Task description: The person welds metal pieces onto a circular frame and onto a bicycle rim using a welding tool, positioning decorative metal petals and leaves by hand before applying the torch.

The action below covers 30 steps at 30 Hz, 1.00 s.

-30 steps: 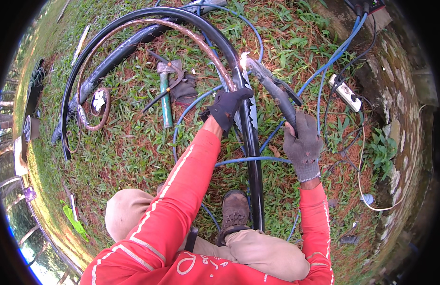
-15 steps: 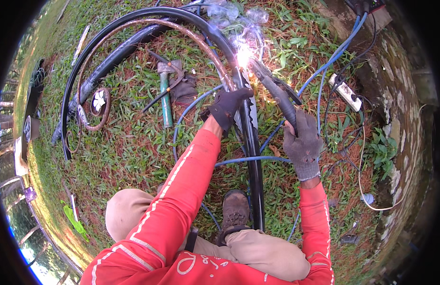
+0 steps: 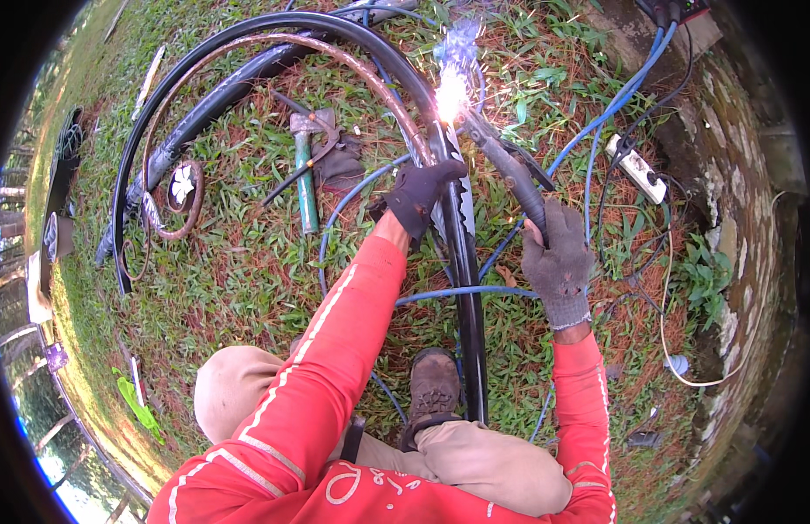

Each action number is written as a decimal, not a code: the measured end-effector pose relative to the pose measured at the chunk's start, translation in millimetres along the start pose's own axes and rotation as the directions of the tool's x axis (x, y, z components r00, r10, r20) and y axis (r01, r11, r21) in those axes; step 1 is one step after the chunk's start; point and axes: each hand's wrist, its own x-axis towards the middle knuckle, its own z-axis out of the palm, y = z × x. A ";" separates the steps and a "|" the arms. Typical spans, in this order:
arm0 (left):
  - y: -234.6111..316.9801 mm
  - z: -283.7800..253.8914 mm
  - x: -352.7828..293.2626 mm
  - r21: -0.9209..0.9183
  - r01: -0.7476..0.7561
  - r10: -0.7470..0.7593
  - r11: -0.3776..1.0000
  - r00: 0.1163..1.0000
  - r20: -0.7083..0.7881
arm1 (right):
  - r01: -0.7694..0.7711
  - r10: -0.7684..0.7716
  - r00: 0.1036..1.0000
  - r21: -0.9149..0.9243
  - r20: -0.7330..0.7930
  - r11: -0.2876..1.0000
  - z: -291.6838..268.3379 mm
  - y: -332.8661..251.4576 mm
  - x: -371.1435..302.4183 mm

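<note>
My left hand [image 3: 418, 196], in a dark glove, is closed at the end of a rusty curved bar [image 3: 370, 72]. Its fingers also lie against a black curved metal pipe [image 3: 462, 262] with scraped, peeling patches. In a grey knit glove, my right hand [image 3: 559, 262] grips the handle of a welding electrode holder [image 3: 510, 166]. A bright welding arc [image 3: 451, 96] burns at the pipe beyond my left hand, throwing sparks and bluish smoke. Glare hides the electrode tip and the joint. The bar curls into a scroll with a white flower-shaped piece [image 3: 183, 185] at the left.
A hammer [image 3: 305, 179] with a green handle lies on the grass beside a dark rod-like tool [image 3: 291, 183]. Blue cables [image 3: 610, 109] cross the ground. A white power strip [image 3: 636, 170] lies by the mossy wall [image 3: 737, 227] at right. My boot [image 3: 435, 384] stands beside the pipe.
The smoke has thinned and shifted, and the sparks spread more upward around the arc. Both hands stay almost in place, with the electrode holder nearly unmoved.
</note>
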 end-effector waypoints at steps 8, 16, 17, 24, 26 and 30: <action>4.8 3.8 -3.8 -0.009 0.036 -0.036 0.999 0.999 -0.017 | -0.024 0.025 0.997 0.019 -0.077 1.000 -2.3 6.6 -2.4; 6.1 2.1 -2.5 -0.002 0.041 -0.041 0.999 0.999 -0.026 | -0.036 0.036 0.999 0.000 -0.033 0.999 1.5 8.5 -7.0; 6.3 2.6 -3.6 -0.015 0.047 -0.047 0.999 0.999 -0.020 | -0.049 0.049 0.998 0.013 -0.027 0.999 0.7 6.7 -6.8; 8.6 3.3 -4.7 -0.037 0.084 -0.084 0.996 0.996 -0.008 | -0.059 0.059 0.998 0.029 -0.008 0.998 0.1 5.7 -6.7; 8.0 3.6 -4.2 -0.039 0.083 -0.084 0.996 0.996 -0.010 | -0.056 0.056 0.998 0.028 -0.011 0.998 0.0 5.0 -6.0; 5.6 1.7 -1.7 -0.040 0.071 -0.072 0.997 0.997 -0.011 | -0.055 0.056 0.998 0.023 -0.018 0.998 1.3 0.8 -4.1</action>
